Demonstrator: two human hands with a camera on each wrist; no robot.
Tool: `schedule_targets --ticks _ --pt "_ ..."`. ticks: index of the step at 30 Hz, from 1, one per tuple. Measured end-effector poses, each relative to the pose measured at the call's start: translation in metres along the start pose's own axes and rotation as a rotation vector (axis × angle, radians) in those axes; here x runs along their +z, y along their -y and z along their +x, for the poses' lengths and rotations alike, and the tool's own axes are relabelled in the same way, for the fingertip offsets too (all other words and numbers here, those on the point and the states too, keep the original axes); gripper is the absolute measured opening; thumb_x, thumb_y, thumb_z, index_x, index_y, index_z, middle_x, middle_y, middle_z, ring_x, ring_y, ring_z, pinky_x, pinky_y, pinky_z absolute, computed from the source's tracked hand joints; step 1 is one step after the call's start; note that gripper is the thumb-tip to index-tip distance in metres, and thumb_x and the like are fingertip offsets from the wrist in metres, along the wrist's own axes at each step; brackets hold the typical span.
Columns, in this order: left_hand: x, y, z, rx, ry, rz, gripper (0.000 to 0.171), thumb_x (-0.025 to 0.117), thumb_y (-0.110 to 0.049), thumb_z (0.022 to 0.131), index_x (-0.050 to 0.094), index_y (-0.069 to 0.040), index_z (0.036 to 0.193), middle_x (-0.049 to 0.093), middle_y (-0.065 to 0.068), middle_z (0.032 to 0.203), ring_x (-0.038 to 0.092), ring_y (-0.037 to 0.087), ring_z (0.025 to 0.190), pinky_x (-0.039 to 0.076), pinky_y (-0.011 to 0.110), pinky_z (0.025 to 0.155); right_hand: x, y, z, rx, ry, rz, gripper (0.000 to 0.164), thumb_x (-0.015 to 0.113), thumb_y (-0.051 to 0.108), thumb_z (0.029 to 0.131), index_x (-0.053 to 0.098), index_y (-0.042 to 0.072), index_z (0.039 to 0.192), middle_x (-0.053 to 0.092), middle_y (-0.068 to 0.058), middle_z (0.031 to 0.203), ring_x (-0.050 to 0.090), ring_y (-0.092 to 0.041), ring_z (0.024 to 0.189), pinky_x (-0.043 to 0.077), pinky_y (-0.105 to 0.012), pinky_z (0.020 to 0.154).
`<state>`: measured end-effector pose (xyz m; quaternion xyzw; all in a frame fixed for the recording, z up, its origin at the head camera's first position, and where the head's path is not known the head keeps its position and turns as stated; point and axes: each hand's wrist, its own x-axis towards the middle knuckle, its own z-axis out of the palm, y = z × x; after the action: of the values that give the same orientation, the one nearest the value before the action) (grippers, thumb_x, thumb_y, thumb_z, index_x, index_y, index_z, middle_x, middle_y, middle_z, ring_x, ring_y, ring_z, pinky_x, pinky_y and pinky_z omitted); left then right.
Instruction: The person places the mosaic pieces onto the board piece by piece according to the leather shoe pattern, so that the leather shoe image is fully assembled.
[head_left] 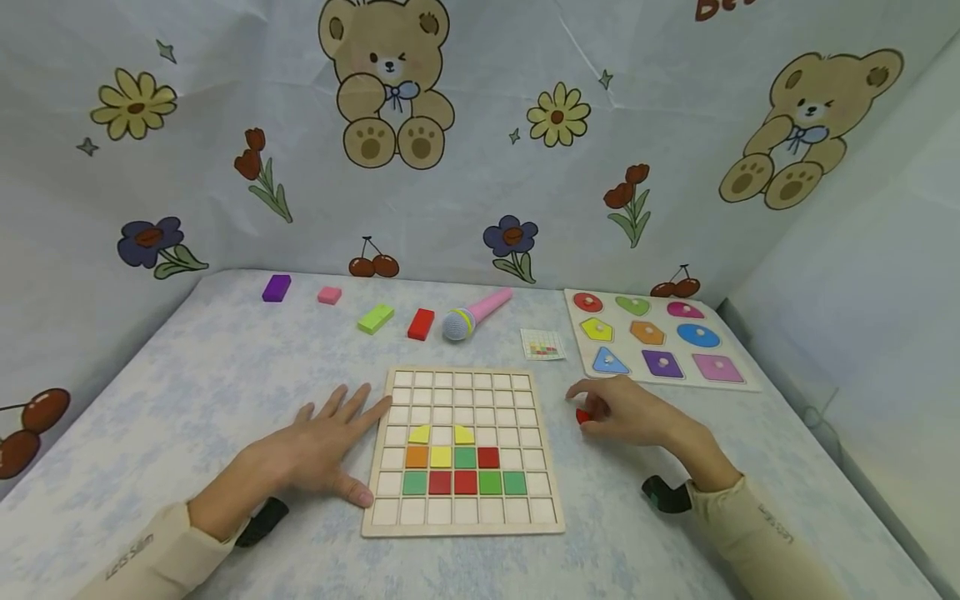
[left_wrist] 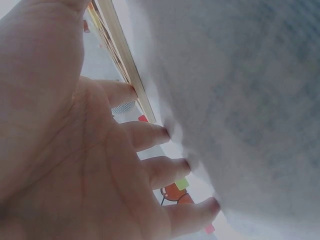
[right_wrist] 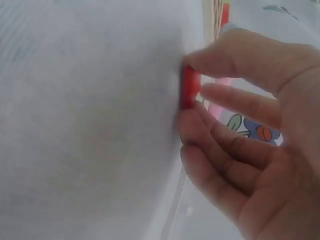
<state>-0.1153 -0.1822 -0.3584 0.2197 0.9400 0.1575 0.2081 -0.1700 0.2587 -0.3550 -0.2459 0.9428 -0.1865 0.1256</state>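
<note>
A wooden grid board (head_left: 463, 531) lies on the table between the hands. Yellow, orange, green and red tiles fill some cells in its lower half. My left hand (head_left: 322, 450) rests flat with fingers spread, index finger and thumb at the board's left edge. In the left wrist view the fingertips (left_wrist: 187, 165) lie on the tabletop, one against the board's side. To the right of the board, my right hand (head_left: 633, 412) pinches a small red piece (right_wrist: 190, 87) between thumb and fingers, down at the table surface. The fingers partly hide this piece.
Behind the board lie a purple block (head_left: 277, 288), pink block (head_left: 329, 296), lime block (head_left: 376, 318), red block (head_left: 420, 324) and toy microphone (head_left: 480, 312). A small pattern card (head_left: 542, 344) is near a shape puzzle (head_left: 738, 385) at the back right.
</note>
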Motion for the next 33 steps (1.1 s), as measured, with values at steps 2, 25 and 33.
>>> schedule_targets --ticks 2,25,33 --pt "0.000 0.000 0.000 0.000 0.002 -0.003 0.127 0.080 -0.066 0.065 0.015 -0.017 0.162 0.006 0.022 0.167 0.001 0.052 0.151 0.008 0.080 0.109 0.000 0.002 0.000 -0.028 -0.002 0.005 0.036 0.077 0.015 0.086 0.070 0.013 0.121 0.063 0.007 0.085 0.055 -0.009 0.077 0.050 -0.022 0.067" --pt "0.001 0.001 -0.001 0.006 -0.010 0.001 0.126 0.081 -0.065 0.065 0.016 -0.016 0.162 0.006 0.024 0.167 0.002 0.054 0.150 0.008 0.080 0.108 0.017 0.073 0.030 -0.311 0.139 0.324 0.007 0.073 0.011 0.092 0.074 0.015 0.099 0.074 0.007 0.091 0.068 -0.006 0.082 0.058 -0.025 0.082" --pt "0.002 0.000 0.000 -0.004 -0.008 0.010 0.127 0.080 -0.067 0.065 0.016 -0.017 0.162 0.006 0.022 0.167 0.002 0.052 0.151 0.010 0.079 0.109 0.031 0.076 0.032 -0.315 0.132 0.278 0.008 0.073 0.009 0.091 0.077 0.013 0.097 0.074 0.004 0.088 0.064 -0.002 0.076 0.056 -0.022 0.073"
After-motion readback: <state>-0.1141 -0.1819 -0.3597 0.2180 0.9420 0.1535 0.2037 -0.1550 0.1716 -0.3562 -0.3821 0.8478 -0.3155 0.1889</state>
